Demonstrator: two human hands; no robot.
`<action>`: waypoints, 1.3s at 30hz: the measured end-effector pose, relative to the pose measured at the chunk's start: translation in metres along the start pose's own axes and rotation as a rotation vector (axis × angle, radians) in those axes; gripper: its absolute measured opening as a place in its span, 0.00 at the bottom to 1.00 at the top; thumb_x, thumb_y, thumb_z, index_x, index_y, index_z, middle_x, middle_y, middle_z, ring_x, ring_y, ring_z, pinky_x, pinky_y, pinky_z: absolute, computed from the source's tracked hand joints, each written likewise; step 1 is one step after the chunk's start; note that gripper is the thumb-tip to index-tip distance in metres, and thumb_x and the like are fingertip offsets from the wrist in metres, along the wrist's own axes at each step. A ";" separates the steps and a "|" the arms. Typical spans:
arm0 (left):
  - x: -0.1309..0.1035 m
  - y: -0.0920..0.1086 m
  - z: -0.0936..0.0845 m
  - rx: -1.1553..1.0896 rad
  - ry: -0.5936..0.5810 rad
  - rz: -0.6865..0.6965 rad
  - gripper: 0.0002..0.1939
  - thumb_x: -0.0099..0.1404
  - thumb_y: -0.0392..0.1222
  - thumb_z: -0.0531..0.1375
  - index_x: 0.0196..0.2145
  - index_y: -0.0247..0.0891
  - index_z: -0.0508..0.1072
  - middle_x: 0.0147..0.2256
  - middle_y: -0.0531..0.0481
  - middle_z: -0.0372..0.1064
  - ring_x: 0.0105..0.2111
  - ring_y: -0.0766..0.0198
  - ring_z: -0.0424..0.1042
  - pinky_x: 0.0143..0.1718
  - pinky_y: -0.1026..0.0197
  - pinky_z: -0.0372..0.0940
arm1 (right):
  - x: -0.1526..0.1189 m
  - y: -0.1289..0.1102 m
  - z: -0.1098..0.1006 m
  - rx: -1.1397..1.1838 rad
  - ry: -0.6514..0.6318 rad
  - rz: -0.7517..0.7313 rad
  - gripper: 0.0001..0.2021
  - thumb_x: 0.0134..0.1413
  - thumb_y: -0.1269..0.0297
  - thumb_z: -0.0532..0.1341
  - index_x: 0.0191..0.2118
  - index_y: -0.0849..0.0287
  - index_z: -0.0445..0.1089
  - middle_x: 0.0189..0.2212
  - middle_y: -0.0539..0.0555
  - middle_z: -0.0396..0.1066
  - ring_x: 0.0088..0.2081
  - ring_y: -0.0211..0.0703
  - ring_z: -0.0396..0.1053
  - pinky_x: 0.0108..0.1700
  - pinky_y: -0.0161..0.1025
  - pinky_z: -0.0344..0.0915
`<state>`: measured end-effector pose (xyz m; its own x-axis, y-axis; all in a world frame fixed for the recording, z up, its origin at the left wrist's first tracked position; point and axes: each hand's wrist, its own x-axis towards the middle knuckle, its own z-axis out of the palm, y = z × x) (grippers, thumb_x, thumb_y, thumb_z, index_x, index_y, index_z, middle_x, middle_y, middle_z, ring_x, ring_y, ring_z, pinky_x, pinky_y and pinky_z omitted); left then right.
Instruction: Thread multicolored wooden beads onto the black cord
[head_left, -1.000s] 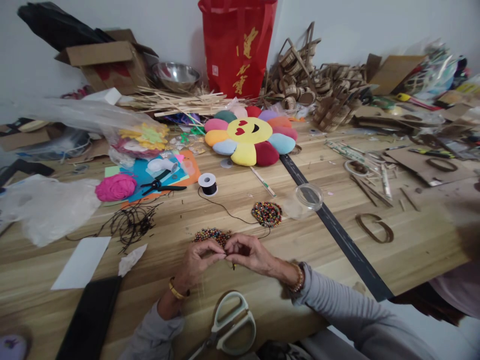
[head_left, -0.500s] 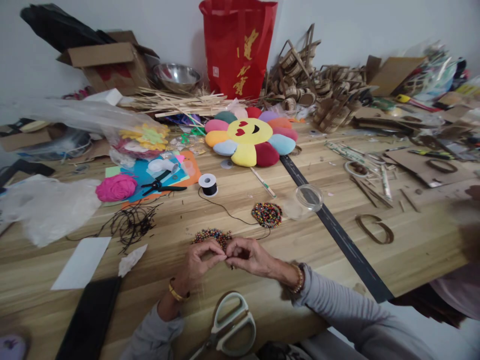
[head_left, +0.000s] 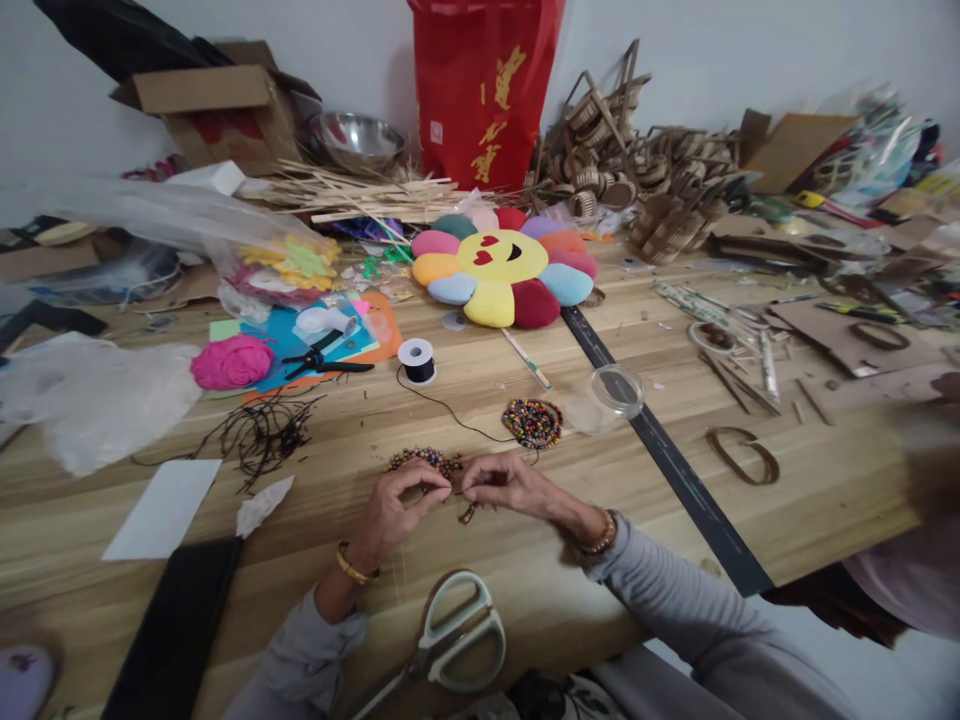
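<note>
1. The bead pile (head_left: 424,460) is the landmark: a low band of small multicoloured beads on the counter (head_left: 600,520), its long axis running left to right.
2. The left hand (head_left: 394,515) is the nearer one, just on the person's side of the bead pile; whether it touches the beads I cannot tell. From its fingers the pile lies directly beyond and slightly left.
3. The right hand (head_left: 517,488) is just beside the pile's right end, so from its fingers the beads lie leftward.
4. On each hand, thumb and forefinger are pinched together, tips facing with a narrow gap; what they grip is too small to make out. A small dark-and-yellow piece (head_left: 468,513) shows below the right fingers.
5. Right of the pile and a little beyond is a bead coil (head_left: 532,423); straight beyond is a spool (head_left: 417,362) of black cord.
6. Left of the pile is a cord tangle (head_left: 266,435); on its near side are scissors (head_left: 461,640).
</note>
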<state>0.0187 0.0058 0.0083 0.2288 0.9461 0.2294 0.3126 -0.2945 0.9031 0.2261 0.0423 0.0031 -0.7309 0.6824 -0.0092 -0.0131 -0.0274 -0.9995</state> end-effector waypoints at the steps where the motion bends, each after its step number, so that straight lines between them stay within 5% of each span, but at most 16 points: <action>1: 0.000 -0.001 0.000 0.013 0.003 0.015 0.07 0.59 0.40 0.62 0.26 0.35 0.76 0.26 0.47 0.74 0.28 0.62 0.71 0.35 0.60 0.64 | -0.001 -0.002 -0.004 -0.010 -0.035 0.021 0.15 0.53 0.54 0.63 0.32 0.65 0.70 0.24 0.49 0.65 0.24 0.31 0.58 0.26 0.28 0.55; 13: 0.000 -0.008 -0.002 0.146 0.147 0.091 0.05 0.59 0.37 0.61 0.26 0.35 0.75 0.25 0.48 0.74 0.28 0.63 0.71 0.34 0.61 0.66 | -0.008 -0.014 -0.042 -0.206 -0.015 0.141 0.16 0.52 0.54 0.63 0.32 0.66 0.70 0.22 0.48 0.64 0.24 0.32 0.58 0.26 0.29 0.55; 17: 0.001 -0.008 -0.008 0.175 0.160 0.070 0.06 0.59 0.36 0.61 0.26 0.35 0.75 0.25 0.49 0.74 0.28 0.63 0.72 0.33 0.63 0.66 | -0.010 -0.019 -0.046 -0.264 -0.143 0.171 0.14 0.53 0.57 0.62 0.32 0.67 0.71 0.24 0.50 0.67 0.25 0.33 0.62 0.28 0.30 0.59; 22: 0.004 -0.009 -0.013 0.213 0.146 0.055 0.06 0.60 0.38 0.60 0.26 0.36 0.75 0.26 0.49 0.74 0.28 0.63 0.72 0.33 0.63 0.66 | -0.009 -0.019 -0.020 -0.448 -0.320 0.022 0.05 0.55 0.68 0.61 0.34 0.65 0.72 0.28 0.52 0.70 0.28 0.34 0.65 0.32 0.29 0.62; 29: 0.010 -0.015 -0.017 0.271 0.115 0.121 0.06 0.60 0.38 0.59 0.27 0.36 0.75 0.27 0.49 0.74 0.30 0.63 0.72 0.35 0.61 0.66 | -0.010 -0.005 0.032 -0.708 -0.165 -0.343 0.06 0.62 0.69 0.54 0.37 0.64 0.67 0.33 0.55 0.69 0.34 0.36 0.66 0.38 0.31 0.63; 39: 0.031 -0.010 -0.007 0.495 -0.139 0.145 0.07 0.62 0.33 0.58 0.33 0.36 0.76 0.32 0.47 0.72 0.36 0.60 0.67 0.40 0.57 0.64 | -0.012 0.005 0.038 -1.125 -0.219 -0.493 0.07 0.65 0.69 0.49 0.38 0.60 0.64 0.35 0.53 0.68 0.36 0.36 0.65 0.30 0.33 0.58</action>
<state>0.0167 0.0392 0.0093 0.4113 0.8740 0.2588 0.6587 -0.4812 0.5784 0.2089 0.0064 -0.0006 -0.9136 0.3034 0.2708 0.1940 0.9103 -0.3657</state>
